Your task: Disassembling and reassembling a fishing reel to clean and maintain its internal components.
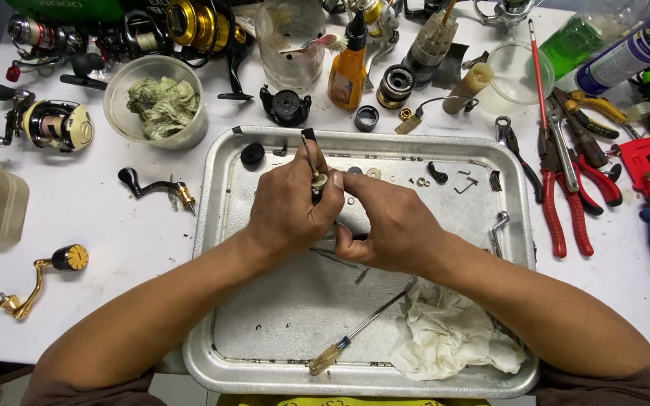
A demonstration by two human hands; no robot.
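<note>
Over the metal tray [220, 195] my left hand [291, 207] grips a thin brush with a dark tip [308, 137], its bristle end pointing away from me. The brush shaft touches a small brass-coloured reel part [318, 180]. My right hand [389, 225] pinches that part from the right, fingers closed around it. Both hands meet above the tray's middle. How the part looks underneath is hidden by my fingers.
In the tray lie a screwdriver with an amber handle [332, 352], a crumpled white rag [445, 338], washers and small screws [374, 173]. Around it: red pliers [558, 203], an orange oil bottle [347, 71], a bowl with a greenish rag [161, 101], fishing reels [54, 124] and gold handles [39, 274].
</note>
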